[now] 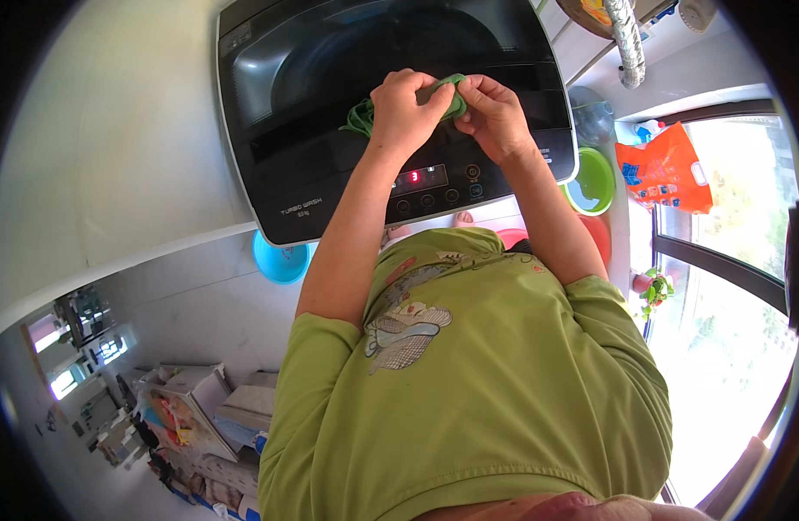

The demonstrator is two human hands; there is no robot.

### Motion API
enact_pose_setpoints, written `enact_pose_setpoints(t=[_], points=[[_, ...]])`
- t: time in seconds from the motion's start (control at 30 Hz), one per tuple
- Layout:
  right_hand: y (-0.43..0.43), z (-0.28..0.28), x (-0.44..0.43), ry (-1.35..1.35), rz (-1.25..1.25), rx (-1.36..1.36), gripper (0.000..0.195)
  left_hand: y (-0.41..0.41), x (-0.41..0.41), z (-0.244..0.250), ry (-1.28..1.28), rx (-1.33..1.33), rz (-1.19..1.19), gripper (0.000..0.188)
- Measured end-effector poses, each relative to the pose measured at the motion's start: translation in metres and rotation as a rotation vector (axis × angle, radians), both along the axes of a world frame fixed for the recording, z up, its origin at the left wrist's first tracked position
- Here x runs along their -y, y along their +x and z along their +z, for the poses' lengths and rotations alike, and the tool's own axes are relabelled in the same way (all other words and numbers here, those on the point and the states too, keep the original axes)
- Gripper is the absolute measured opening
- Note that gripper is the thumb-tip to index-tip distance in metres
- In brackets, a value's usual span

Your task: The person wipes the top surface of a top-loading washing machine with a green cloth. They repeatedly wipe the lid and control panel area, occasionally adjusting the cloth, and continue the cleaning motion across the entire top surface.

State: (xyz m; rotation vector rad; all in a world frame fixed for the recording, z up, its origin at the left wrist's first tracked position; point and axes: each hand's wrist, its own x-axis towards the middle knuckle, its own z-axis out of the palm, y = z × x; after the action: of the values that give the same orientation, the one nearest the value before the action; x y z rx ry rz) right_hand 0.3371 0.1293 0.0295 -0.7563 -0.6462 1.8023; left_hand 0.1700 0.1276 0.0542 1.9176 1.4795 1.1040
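Observation:
A green cloth (359, 118) is held above the dark lid of a top-loading washing machine (295, 163). My left hand (406, 107) pinches the cloth between thumb and fingers, and part of it hangs out to the left behind that hand. My right hand (494, 114) grips the cloth's other end with its fingertips, close beside the left. The middle of the cloth is partly hidden by my fingers. On the machine's front panel a lit red digit shows on the display (420, 179), above a row of round buttons.
A green basin (589, 182) stands right of the machine, near a large clear plastic bottle (591, 117). An orange bag (669, 170) and a potted plant (656, 290) are by the window. On the floor at left sits a blue basin (280, 259). A foil duct (626, 45) hangs top right.

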Motion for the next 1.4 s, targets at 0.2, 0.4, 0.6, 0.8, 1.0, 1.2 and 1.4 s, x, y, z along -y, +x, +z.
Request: enact_pose_setpoints(t=[0.2, 0.4, 0.6, 0.8, 1.0, 1.2, 1.4], points=[[-0.005, 0.003, 0.004, 0.004, 0.019, -0.019, 0.011, -0.008, 0.001, 0.003, -0.229, 0.306, -0.074, 0.020], [-0.010, 0.007, 0.004, 0.029, 0.027, -0.037, 0.010, -0.016, 0.006, 0.016, -0.471, 0.591, -0.095, 0.016], [-0.013, 0.007, 0.003, 0.035, 0.027, -0.041, 0.010, -0.019, 0.008, 0.020, -0.510, 0.701, -0.125, 0.013], [-0.015, 0.009, 0.004, 0.022, 0.032, -0.026, 0.010, -0.023, 0.008, 0.015, -0.536, 0.841, -0.179, 0.013], [-0.019, 0.010, 0.004, 0.040, 0.043, 0.007, 0.012, -0.026, 0.010, 0.008, -0.546, 0.946, -0.228, 0.013], [-0.020, 0.009, 0.004, 0.037, 0.052, -0.004, 0.012, -0.031, 0.010, 0.004, -0.567, 0.952, -0.275, 0.015], [-0.024, 0.012, 0.006, 0.016, 0.003, 0.029, 0.012, -0.033, 0.010, 0.003, -0.570, 0.966, -0.296, 0.018]])
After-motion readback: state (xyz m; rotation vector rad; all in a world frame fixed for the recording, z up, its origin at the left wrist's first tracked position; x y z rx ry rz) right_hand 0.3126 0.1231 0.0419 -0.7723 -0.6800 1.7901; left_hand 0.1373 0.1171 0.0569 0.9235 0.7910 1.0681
